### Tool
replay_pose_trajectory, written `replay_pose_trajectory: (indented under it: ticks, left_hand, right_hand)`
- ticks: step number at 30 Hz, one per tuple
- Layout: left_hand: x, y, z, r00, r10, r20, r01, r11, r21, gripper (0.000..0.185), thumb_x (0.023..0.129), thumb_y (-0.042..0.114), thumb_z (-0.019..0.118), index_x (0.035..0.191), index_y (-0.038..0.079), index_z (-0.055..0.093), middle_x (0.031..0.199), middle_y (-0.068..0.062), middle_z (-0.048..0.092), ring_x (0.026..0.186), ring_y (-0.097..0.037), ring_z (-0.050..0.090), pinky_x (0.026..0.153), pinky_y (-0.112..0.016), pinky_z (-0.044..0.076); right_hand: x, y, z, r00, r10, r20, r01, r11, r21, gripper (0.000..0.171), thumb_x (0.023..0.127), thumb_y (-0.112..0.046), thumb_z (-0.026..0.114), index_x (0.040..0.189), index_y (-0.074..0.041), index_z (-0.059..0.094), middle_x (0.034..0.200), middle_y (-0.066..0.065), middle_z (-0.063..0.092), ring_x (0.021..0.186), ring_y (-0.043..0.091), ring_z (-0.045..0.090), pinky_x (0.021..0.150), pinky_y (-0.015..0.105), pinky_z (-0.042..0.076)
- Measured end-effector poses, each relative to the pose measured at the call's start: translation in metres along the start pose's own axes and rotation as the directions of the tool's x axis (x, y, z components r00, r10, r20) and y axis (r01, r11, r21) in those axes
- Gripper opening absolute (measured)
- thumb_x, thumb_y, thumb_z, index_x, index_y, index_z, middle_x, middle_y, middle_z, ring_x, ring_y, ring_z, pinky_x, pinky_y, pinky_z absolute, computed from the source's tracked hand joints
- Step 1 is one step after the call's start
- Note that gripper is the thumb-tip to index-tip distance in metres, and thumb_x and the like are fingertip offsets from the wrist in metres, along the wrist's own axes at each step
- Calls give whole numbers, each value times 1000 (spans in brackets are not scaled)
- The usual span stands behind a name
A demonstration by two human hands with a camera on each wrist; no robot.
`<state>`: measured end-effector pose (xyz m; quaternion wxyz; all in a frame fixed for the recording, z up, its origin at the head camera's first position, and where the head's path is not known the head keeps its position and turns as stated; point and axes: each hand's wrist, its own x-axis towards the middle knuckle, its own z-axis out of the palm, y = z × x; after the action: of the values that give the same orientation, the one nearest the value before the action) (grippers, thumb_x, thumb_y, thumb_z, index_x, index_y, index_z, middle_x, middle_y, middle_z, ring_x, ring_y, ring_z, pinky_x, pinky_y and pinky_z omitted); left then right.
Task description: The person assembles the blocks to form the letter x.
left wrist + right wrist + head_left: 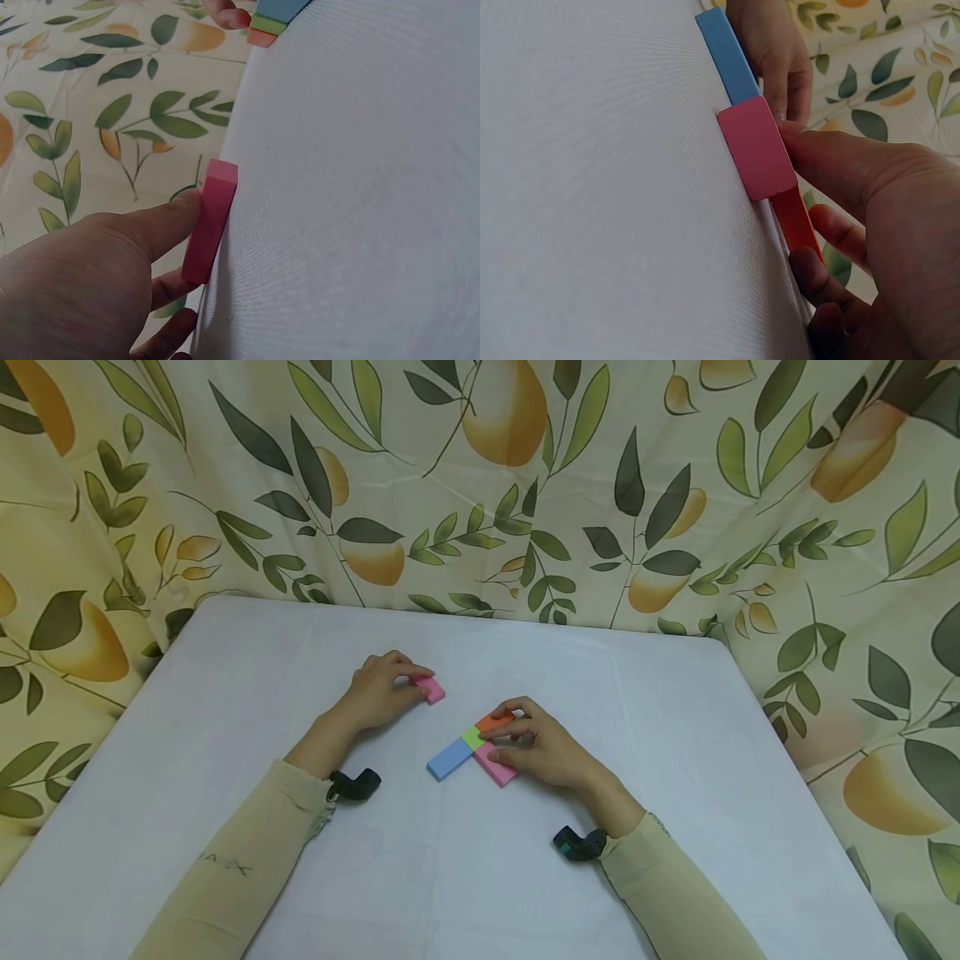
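Observation:
My left hand [378, 691] pinches a small pink block [433, 691] at the table's upper middle. In the left wrist view the thumb lies against that block's face, a finger behind its lower end. To the right and nearer, a blue block [450, 758], a green block [472, 738] and an orange block [495, 722] form a slanting row. Another pink block [495, 767] adjoins the green one at an angle. My right hand [551, 747] holds this group, thumb on the pink block and curved fingers at the orange and green ones, partly covering them.
A white cloth covers the table [420, 877]. Behind and beside it hangs a curtain [525, 552] printed with fruit and leaves. A small black wrist device [356, 785] sits at the left cuff, another black device [579, 843] at the right cuff.

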<state>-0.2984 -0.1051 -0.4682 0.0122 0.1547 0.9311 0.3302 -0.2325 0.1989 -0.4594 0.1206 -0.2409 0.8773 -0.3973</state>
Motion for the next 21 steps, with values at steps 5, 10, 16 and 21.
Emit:
replay_pose_trajectory:
  ticks: [5, 10, 16, 21]
  left_hand:
    - [0, 0, 0, 1000, 3, -1, -3, 1000, -4, 30, 89, 40, 67, 119, 37, 67, 113, 8, 56, 115, -24, 43, 96, -47, 31]
    - [-1, 1, -1, 1000, 0, 0, 0, 1000, -3, 30, 89, 40, 67, 119, 37, 67, 112, 8, 56, 115, -24, 43, 96, -47, 31]
    - [-1, 3, -1, 1000, -5, 7, 5, 1000, 2, 31, 89, 40, 67, 120, 37, 67, 112, 8, 56, 116, -23, 43, 97, -48, 31]
    - [-2, 4, -1, 1000, -6, 9, 6, 1000, 11, 31, 89, 39, 67, 120, 37, 66, 111, 8, 56, 116, -23, 43, 97, -48, 31]
  right_hand:
    - [0, 0, 0, 1000, -5, 0, 5, 1000, 4, 28, 87, -37, 72, 114, -42, 69, 134, -14, 44, 129, 14, 38, 97, 44, 39]
    - [-1, -1, 0, 1000, -6, -3, 6, 1000, 1, 28, 87, -35, 72, 114, -43, 69, 133, -14, 45, 129, 13, 38, 98, 44, 39]
    - [-1, 0, 0, 1000, -2, -6, 2, 1000, -6, 28, 87, -37, 72, 114, -42, 69, 135, -14, 44, 130, 12, 37, 99, 44, 39]
    - [-1, 0, 1, 1000, 3, -5, -3, 1000, -9, 28, 87, -37, 71, 114, -42, 68, 136, -14, 42, 132, 13, 36, 101, 45, 39]
